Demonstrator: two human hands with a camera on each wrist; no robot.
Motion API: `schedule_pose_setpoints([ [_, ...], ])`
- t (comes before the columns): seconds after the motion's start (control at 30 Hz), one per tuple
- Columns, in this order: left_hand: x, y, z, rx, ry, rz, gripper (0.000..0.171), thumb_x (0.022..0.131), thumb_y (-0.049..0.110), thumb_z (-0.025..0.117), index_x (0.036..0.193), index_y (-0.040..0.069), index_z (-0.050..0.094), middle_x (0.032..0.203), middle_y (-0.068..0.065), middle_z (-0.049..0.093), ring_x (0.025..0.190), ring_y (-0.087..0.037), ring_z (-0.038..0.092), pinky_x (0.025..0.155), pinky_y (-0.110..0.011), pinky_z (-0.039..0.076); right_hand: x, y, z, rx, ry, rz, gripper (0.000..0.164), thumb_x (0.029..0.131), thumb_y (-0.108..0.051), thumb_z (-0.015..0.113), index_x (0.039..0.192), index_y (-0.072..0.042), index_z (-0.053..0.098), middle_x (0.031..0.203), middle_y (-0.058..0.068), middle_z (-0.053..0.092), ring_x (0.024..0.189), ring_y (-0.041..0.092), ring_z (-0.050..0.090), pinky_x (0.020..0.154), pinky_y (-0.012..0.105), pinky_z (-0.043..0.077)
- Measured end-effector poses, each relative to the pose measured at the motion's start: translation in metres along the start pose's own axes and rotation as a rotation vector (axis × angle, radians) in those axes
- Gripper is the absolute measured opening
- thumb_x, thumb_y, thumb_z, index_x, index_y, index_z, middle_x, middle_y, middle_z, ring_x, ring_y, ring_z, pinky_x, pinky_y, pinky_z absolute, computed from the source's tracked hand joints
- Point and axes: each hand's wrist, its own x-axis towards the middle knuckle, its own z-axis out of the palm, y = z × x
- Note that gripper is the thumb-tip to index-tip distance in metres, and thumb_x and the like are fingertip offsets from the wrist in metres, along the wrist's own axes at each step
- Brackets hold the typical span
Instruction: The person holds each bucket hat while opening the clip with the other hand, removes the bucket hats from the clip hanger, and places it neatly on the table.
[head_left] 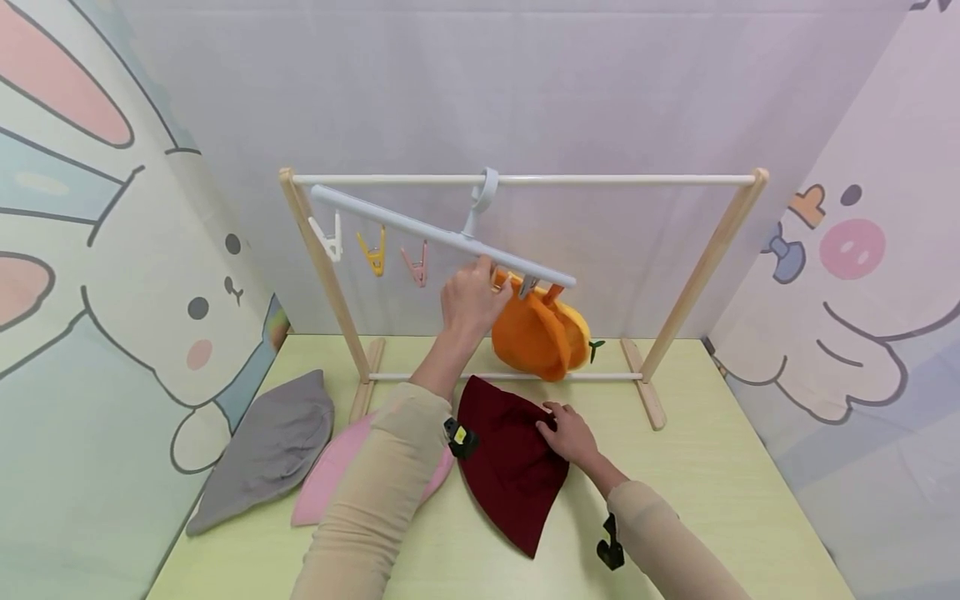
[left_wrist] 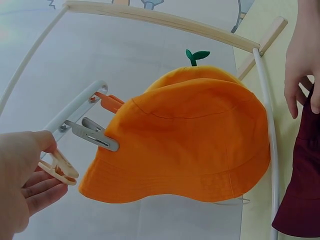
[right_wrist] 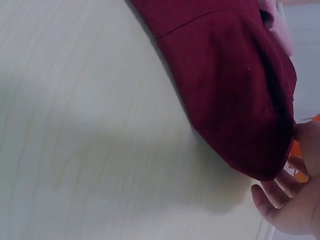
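Observation:
My left hand (head_left: 470,296) pinches a beige clothespin (left_wrist: 61,169) under the pale blue hanger (head_left: 420,227). Just beside it, an orange bucket hat (head_left: 525,333) hangs from a grey clothespin (left_wrist: 95,136). Behind that hat shows a yellow-orange hat (left_wrist: 200,75) with a green sprout, near an orange clothespin (left_wrist: 110,102). On the table lies a dark red bucket hat (head_left: 510,458). My right hand (head_left: 573,433) grips its right edge, with the thumb (right_wrist: 305,131) on one side and fingers (right_wrist: 277,192) curling at the other.
The hanger hooks over the white top bar (head_left: 615,179) of a wooden-legged rack (head_left: 705,275). White (head_left: 330,237), yellow (head_left: 375,252) and pink clothespins (head_left: 417,265) dangle at its left end. A grey hat (head_left: 273,442) and a pink hat (head_left: 330,475), partly behind my left sleeve, lie at left.

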Motion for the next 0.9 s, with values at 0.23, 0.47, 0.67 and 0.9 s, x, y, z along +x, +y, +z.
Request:
schedule_pose_setpoints([
  [0.23, 0.000, 0.000, 0.000, 0.002, 0.011, 0.006, 0.019, 0.080, 0.025, 0.066, 0.079, 0.008, 0.056, 0.059, -0.002, 0.052, 0.049, -0.018, 0.049, 0.044, -0.028, 0.039, 0.005, 0.001, -0.007, 0.072, 0.093, -0.034, 0.038, 0.084, -0.023, 0.065, 0.116, -0.002, 0.060, 0.100, 0.017, 0.061, 0.086, 0.031, 0.061, 0.072, 0.045, 0.048],
  [0.47, 0.000, 0.000, 0.000, 0.021, 0.007, -0.003, 0.021, 0.079, 0.026, 0.067, 0.080, 0.008, 0.057, 0.059, -0.003, 0.053, 0.049, -0.018, 0.049, 0.044, -0.028, 0.040, 0.011, -0.003, -0.021, 0.139, 0.209, -0.050, 0.027, 0.082, -0.014, 0.067, 0.106, -0.003, 0.064, 0.098, 0.015, 0.061, 0.089, 0.032, 0.062, 0.073, 0.046, 0.049],
  [0.67, 0.000, 0.001, 0.000, 0.017, -0.001, -0.013, 0.021, 0.079, 0.026, 0.068, 0.081, 0.007, 0.058, 0.060, -0.003, 0.054, 0.048, -0.017, 0.049, 0.043, -0.028, 0.040, 0.014, -0.008, -0.030, 0.148, 0.306, -0.099, 0.025, 0.081, -0.013, 0.068, 0.104, -0.004, 0.063, 0.099, 0.012, 0.061, 0.089, 0.029, 0.062, 0.073, 0.045, 0.049],
  [0.9, 0.001, 0.002, -0.001, 0.027, -0.021, -0.019, 0.021, 0.079, 0.027, 0.067, 0.082, 0.008, 0.059, 0.060, -0.003, 0.054, 0.049, -0.017, 0.049, 0.044, -0.027, 0.040, 0.016, -0.017, -0.043, 0.170, 0.363, -0.145, 0.024, 0.080, -0.012, 0.068, 0.101, -0.003, 0.063, 0.095, 0.013, 0.061, 0.086, 0.027, 0.060, 0.071, 0.044, 0.048],
])
